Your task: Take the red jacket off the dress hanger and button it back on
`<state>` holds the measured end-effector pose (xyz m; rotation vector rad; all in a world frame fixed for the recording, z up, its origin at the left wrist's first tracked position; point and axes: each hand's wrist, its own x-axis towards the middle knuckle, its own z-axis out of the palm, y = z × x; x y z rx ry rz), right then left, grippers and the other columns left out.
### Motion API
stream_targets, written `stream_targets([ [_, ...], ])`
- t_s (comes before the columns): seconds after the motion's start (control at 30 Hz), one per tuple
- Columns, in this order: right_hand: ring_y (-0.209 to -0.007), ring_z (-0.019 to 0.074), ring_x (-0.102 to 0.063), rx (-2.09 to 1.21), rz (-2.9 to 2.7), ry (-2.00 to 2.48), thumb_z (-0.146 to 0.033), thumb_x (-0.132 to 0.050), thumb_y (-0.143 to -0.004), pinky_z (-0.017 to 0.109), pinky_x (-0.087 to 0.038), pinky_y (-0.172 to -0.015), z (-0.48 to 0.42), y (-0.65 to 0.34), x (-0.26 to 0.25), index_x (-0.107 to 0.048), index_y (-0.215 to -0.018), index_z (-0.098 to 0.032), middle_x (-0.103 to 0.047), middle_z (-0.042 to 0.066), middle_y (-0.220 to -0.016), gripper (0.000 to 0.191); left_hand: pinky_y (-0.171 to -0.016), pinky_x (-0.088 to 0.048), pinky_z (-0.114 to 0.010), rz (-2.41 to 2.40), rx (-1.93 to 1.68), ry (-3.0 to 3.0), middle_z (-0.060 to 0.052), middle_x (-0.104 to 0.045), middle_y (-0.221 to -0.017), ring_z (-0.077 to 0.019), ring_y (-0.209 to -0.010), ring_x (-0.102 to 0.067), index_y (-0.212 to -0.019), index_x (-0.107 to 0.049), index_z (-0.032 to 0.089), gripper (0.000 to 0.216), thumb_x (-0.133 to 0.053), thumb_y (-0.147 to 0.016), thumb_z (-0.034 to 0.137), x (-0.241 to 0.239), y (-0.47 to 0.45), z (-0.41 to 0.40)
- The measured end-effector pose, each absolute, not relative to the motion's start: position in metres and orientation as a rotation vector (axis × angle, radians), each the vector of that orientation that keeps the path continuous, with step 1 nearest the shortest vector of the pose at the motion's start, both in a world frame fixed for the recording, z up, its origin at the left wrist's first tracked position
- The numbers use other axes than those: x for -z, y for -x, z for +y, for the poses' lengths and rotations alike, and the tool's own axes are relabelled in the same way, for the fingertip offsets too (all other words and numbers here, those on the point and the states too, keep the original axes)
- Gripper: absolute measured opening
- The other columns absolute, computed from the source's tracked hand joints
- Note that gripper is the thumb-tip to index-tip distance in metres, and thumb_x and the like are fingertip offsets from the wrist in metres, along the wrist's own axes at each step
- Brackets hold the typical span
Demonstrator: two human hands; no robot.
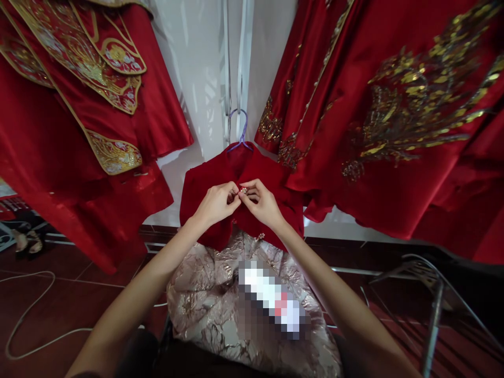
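Head view: my R fingers (pixel 255 185) pinch a jewelled button (pixel 243 190) by red jacket's (pixel 202 184) front edge, prob. hard, slippery, best gripped at its rim; my L hand's (pixel 218 202) fingertips press together, contents hidden. Jacket prob. soft, light. Beyond: purple hanger (pixel 246 123), embroidered garments (pixel 165 113) crowding L & R.

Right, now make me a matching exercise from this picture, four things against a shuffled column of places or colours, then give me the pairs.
Things
1. Hanger
2. White cord
3. Glittery ornament
4. Patterned cloth

Places or colours
A. At the fingertips of the left hand and right hand
B. Pale, with a metallic sheen
C. Purplish, at the neckline of the red garment
D. Curving over the floor, picture left

Pairs: 1-C, 2-D, 3-A, 4-B
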<state>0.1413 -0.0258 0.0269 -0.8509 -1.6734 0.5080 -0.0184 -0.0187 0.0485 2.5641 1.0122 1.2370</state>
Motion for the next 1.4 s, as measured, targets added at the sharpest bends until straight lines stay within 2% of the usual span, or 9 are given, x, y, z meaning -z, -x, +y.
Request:
stream_targets([
  [0.23,-0.086,0.0137,-0.057,-0.575,-1.723,0.851,-0.030,-0.054,-0.079,0.031,-0.051,-0.077,-0.018,-0.143,-0.024,-0.047,-0.098,-0.021,-0.056,0.004,-0.097,0.023,-0.070,-0.048,-0.025,0.929,-1.251,-2.511,-0.002,-0.063,-0.084,-0.0129,-0.074,-0.061,-0.086,-0.055,0.020,0.009,-0.048,-0.081,0.019,-0.039,0.017,-0.015],
  [0.43,-0.105,0.0168,-0.051,-0.648,-1.759,0.828,-0.022,-0.054,-0.076,0.036,-0.048,-0.086,-0.033,-0.142,0.002,-0.026,-0.128,-0.027,-0.044,0.008,-0.119,0.059,-0.073,-0.051,-0.025,0.880,-1.363,-1.976,-0.004,-0.061,-0.097,-0.0124,-0.089,-0.061,-0.095,-0.051,0.021,0.018,-0.043,-0.081,0.013,0.001,0.008,-0.007],
  [0.5,-0.095,0.0178,-0.055,-0.552,-1.789,0.965,-0.020,-0.057,-0.072,0.036,-0.051,-0.077,-0.039,-0.146,0.018,-0.026,-0.127,-0.025,-0.045,0.009,-0.116,0.064,-0.064,-0.052,-0.024,0.896,-1.330,-1.865,-0.003,-0.060,-0.095,-0.0112,-0.079,-0.061,-0.097,-0.051,0.021,0.018,-0.044,-0.081,0.015,0.012,0.012,-0.007],
  [0.67,-0.082,0.0237,-0.055,-0.099,-1.763,1.557,-0.034,-0.061,-0.071,0.037,-0.049,-0.063,-0.055,-0.155,0.063,-0.045,-0.099,-0.020,-0.049,0.009,-0.095,0.035,-0.057,-0.052,-0.023,1.009,-1.266,-1.833,-0.003,-0.058,-0.094,-0.0103,-0.070,-0.060,-0.098,-0.052,0.021,0.019,-0.049,-0.079,0.020,0.034,0.044,-0.012],
  [0.77,-0.090,0.0301,-0.051,0.183,-1.810,1.672,-0.026,-0.062,-0.068,0.040,-0.047,-0.069,-0.058,-0.149,0.081,-0.045,-0.106,-0.018,-0.050,0.014,-0.098,0.042,-0.058,-0.052,-0.024,1.156,-1.334,-1.874,-0.004,-0.057,-0.096,-0.0132,-0.078,-0.059,-0.094,-0.056,0.024,0.016,-0.052,-0.079,0.023,0.048,0.065,-0.013],
  [0.93,-0.091,0.0320,-0.049,0.480,-1.715,1.726,-0.010,-0.046,-0.075,0.048,-0.041,-0.077,-0.037,-0.151,0.085,-0.043,-0.120,-0.012,-0.050,0.020,-0.104,0.046,-0.053,-0.050,-0.023,1.253,-1.381,-1.956,-0.005,-0.053,-0.101,-0.0132,-0.075,-0.056,-0.097,-0.058,0.026,0.021,-0.056,-0.077,0.022,0.058,0.074,-0.014],
  [1.07,-0.099,0.0306,-0.049,0.382,-1.721,1.500,-0.016,-0.051,-0.074,0.046,-0.043,-0.081,-0.026,-0.183,0.083,-0.044,-0.117,-0.012,-0.049,0.020,-0.111,0.044,-0.057,-0.051,-0.024,1.305,-1.403,-1.996,-0.006,-0.050,-0.105,-0.0138,-0.078,-0.056,-0.103,-0.057,0.026,0.027,-0.056,-0.076,0.020,0.054,0.073,-0.016],
  [1.23,-0.078,0.0192,-0.057,0.018,-1.568,1.255,-0.028,-0.056,-0.074,0.034,-0.051,-0.068,-0.047,-0.211,0.075,-0.037,-0.120,-0.018,-0.058,0.009,-0.098,0.051,-0.056,-0.048,-0.021,1.193,-1.264,-2.093,-0.005,-0.055,-0.103,-0.0121,-0.077,-0.057,-0.105,-0.058,0.023,0.028,-0.053,-0.078,0.019,0.050,0.072,-0.017],
  [1.4,-0.082,0.0169,-0.061,0.036,-1.411,1.161,-0.031,-0.057,-0.077,0.033,-0.050,-0.076,-0.060,-0.204,0.039,-0.049,-0.109,-0.020,-0.063,0.005,-0.092,0.035,-0.058,-0.049,-0.022,1.194,-1.349,-1.939,-0.005,-0.062,-0.098,-0.0129,-0.076,-0.059,-0.102,-0.058,0.020,0.025,-0.054,-0.078,0.023,0.053,0.066,-0.009],
])
